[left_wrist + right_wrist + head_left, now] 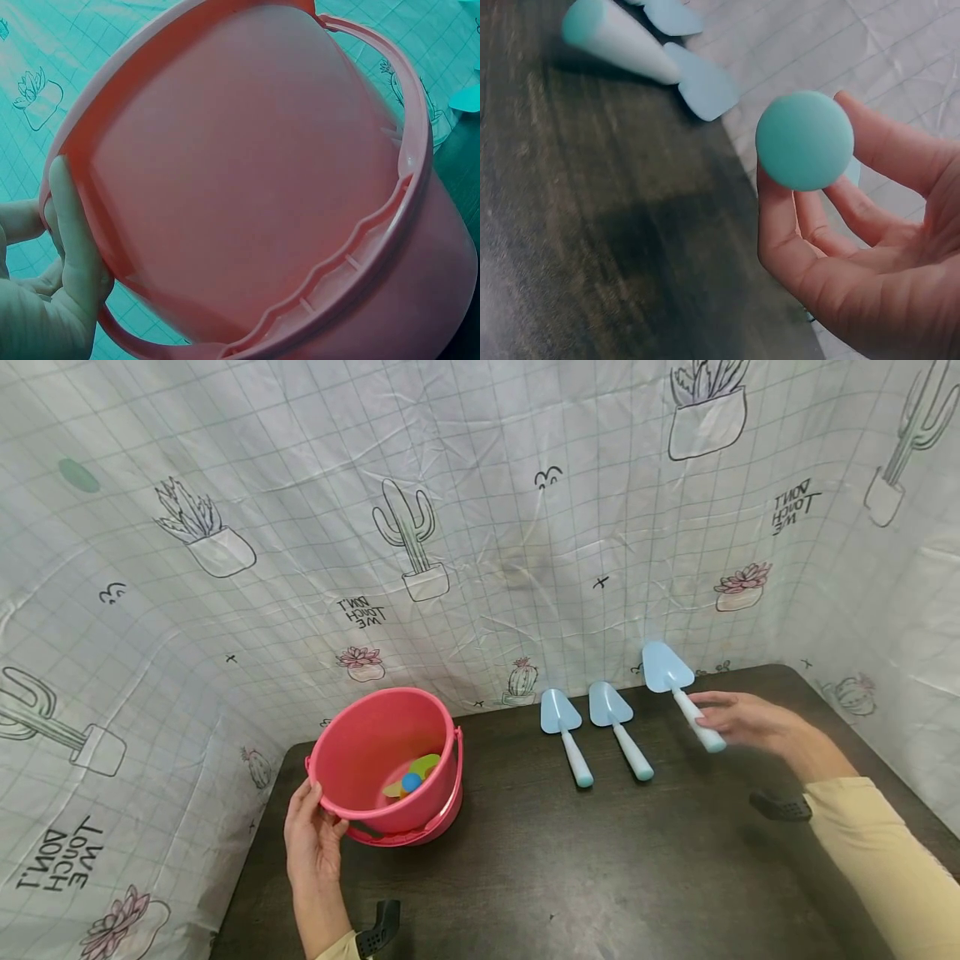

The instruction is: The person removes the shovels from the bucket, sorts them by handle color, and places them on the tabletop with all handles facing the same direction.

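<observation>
On the left of the table stands a pink bucket (442, 814), tilted a little, its handle hanging at the front. My left hand (313, 835) grips its near-left rim, the thumb showing over the edge in the left wrist view. Inside the bucket lie small toys, among them a blue ball shape (411, 782) and a green piece (426, 766). At the right, my right hand (738, 720) pinches the white handle of a light blue toy trowel (666, 667), held above the table. The right wrist view shows the handle's teal end (805, 141) between thumb and fingers.
Two more light blue trowels, a left one (560, 710) and a middle one (610, 703), lie side by side near the back edge of the dark wooden table (570, 868). A white cactus-print sheet (495, 527) hangs behind and around it.
</observation>
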### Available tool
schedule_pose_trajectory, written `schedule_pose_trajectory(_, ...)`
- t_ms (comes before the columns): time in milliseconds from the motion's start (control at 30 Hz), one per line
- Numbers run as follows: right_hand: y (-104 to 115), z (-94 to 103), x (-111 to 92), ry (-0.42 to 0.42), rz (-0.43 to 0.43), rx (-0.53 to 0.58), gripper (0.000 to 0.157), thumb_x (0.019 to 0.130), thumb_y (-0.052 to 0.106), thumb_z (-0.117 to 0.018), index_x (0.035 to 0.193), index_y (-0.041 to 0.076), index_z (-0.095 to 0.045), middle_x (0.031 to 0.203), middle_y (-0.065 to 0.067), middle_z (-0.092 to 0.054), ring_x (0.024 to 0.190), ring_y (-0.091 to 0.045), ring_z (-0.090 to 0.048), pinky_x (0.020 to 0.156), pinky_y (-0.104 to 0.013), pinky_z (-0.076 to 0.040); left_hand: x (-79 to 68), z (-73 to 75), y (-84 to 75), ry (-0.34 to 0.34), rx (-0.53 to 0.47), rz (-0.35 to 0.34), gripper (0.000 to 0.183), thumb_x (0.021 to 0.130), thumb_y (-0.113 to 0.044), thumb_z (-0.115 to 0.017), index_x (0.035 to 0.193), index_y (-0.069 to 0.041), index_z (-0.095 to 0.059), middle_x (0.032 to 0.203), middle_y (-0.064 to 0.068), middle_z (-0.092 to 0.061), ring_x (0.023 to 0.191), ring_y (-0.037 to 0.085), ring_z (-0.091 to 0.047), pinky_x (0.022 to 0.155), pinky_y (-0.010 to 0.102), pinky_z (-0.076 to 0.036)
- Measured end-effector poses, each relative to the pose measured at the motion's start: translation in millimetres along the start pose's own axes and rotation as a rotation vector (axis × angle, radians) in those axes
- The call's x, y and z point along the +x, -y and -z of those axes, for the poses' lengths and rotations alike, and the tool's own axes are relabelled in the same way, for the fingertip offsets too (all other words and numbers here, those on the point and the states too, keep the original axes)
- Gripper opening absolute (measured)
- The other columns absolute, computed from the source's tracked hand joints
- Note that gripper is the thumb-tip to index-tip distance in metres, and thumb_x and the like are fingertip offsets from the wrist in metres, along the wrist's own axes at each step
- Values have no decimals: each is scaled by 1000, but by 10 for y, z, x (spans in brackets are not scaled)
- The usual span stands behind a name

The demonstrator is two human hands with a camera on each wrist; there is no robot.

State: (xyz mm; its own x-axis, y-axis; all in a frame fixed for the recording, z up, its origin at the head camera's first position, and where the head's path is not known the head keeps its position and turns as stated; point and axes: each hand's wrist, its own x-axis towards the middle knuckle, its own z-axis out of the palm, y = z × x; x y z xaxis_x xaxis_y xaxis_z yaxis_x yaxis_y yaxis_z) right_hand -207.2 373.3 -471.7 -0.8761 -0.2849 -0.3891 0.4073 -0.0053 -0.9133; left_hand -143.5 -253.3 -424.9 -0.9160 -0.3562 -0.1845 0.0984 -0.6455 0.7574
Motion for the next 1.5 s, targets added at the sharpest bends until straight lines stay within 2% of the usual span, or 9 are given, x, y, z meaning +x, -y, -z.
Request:
schedule_pose_trajectory(233, -121, 31, 22, 2, -26, -7, 31, 104, 2, -59, 109, 32, -65, 105, 2, -65, 90, -12, -67, 80, -32, -57, -2, 5, 1, -8, 7, 0, 19, 106, -9, -58, 125, -6, -57, 93, 9, -68, 60, 13, -59, 47, 24, -57)
schedule_pose_trajectory(367, -175, 33, 35, -21, -43, -32, 27, 104, 3, -60, 123, 23, -61, 106, 1, -65, 91, -12, -67, 81, -33, -57, -8, 9, 0, -7, 15, -3, 20, 106, -9, -59, 125, -6, -58, 93, 9, -69, 60, 13, -60, 48, 23, -57)
schedule_pose_trajectory(433, -193, 24, 47, -30, -53, -49, 34, 104, 4, -60, 135, 13, -55, 106, 2, -65, 91, -12, -67, 81, -33, -57, -12, 11, -2, -5, 12, -6, 19, 106, -9, -59, 125, -6, -59, 92, 9, -69, 60, 13, -61, 48, 23, -57)
schedule_pose_trajectory(567, -221, 6, 76, -38, -66, -94, 61, 104, 5, -60, 153, -11, -28, 105, 3, -64, 91, -10, -66, 82, -33, -57, -18, 13, -6, -1, 2, -8, 18, 105, -9, -60, 123, -5, -61, 90, 10, -69, 59, 13, -61, 48, 24, -57)
schedule_pose_trajectory(667, -238, 4, 98, -36, -81, -122, 72, 104, 5, -60, 155, -15, -13, 105, 4, -64, 92, -9, -66, 83, -32, -56, -22, 17, -10, -2, 0, -5, 19, 105, -9, -60, 124, -5, -61, 90, 9, -69, 59, 14, -61, 49, 24, -58)
schedule_pose_trajectory(767, -253, 17, 117, -33, -103, -144, 75, 104, 4, -59, 156, -14, -8, 105, 6, -64, 94, -7, -65, 85, -32, -56, -25, 25, -11, -1, 2, -5, 21, 105, -9, -60, 125, -5, -60, 91, 9, -70, 59, 14, -62, 49, 24, -58)
schedule_pose_trajectory(1167, -186, -52, 92, -68, -144, -305, 73, 102, 7, -61, 153, -19, -15, 107, 4, -69, 96, -4, -63, 91, -33, -54, -16, 38, -23, 17, -31, 11, 22, 105, -9, -61, 126, -4, -60, 87, 9, -69, 58, 14, -63, 49, 25, -58)
schedule_pose_trajectory(1333, -125, -159, 76, -103, -142, -435, 66, 100, 5, -62, 148, -23, -27, 117, -14, -67, 98, -11, -62, 89, -37, -57, 3, 25, -34, 21, -27, 10, 24, 105, -9, -61, 128, -2, -58, 86, 8, -69, 57, 14, -63, 48, 24, -58)
schedule_pose_trajectory(1500, -53, -288, 69, -165, -135, -599, 58, 96, 6, -65, 139, -23, -40, 128, -37, -53, 103, -29, -63, 83, -41, -60, 30, 16, -47, 23, -27, 11, 24, 105, -9, -60, 128, -2, -58, 86, 9, -69, 58, 14, -63, 48, 24, -58)
